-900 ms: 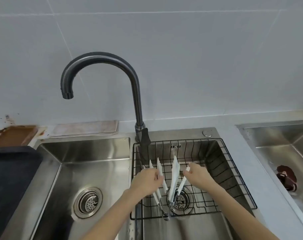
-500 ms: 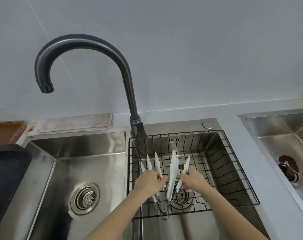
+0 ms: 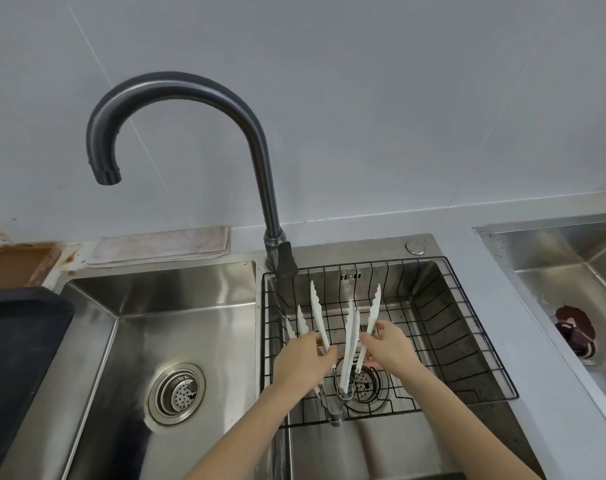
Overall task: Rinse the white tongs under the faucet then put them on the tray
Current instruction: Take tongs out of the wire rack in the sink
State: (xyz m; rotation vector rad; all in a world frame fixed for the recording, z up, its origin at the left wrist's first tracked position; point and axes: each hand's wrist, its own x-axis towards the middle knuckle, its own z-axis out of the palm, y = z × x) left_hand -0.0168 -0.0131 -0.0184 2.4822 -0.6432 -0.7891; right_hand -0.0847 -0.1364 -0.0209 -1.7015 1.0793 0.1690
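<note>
1. In the lower centre, the left hand [image 3: 303, 358] is closing its fingers on white tongs [image 3: 318, 313] in the wire basket [image 3: 468, 327].
2. The right hand [image 3: 388, 348] is pinching a second pair [image 3: 369, 327].
3. The faucet [image 3: 177, 95] is arching at upper left.

No readable text, label, brand, number or sign shows on anything here.
</note>
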